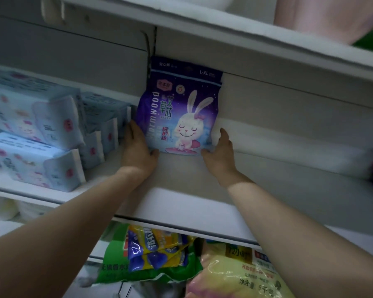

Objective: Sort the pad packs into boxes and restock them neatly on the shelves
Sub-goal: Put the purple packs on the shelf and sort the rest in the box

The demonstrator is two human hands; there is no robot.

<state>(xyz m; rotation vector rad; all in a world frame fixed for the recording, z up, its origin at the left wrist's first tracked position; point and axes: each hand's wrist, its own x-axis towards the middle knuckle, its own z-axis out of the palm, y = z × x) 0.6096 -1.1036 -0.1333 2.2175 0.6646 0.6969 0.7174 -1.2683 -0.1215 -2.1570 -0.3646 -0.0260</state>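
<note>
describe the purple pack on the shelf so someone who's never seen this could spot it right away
On the white middle shelf, the purple pack stands upright against the back wall, between the left hand and right hand. Unlike the pale blue packs stacked to its left, it is dark purple with a smiling white cartoon rabbit and L-XL printed at its top.

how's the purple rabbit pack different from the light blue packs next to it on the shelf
The purple pack is dark, with a cartoon rabbit; the light blue packs are pale with small pink marks. The purple pack stands upright against the shelf's back wall, alone, between the left hand and the right hand; the light blue packs lie stacked and in rows, untouched. Both sit on the same white shelf.
</note>
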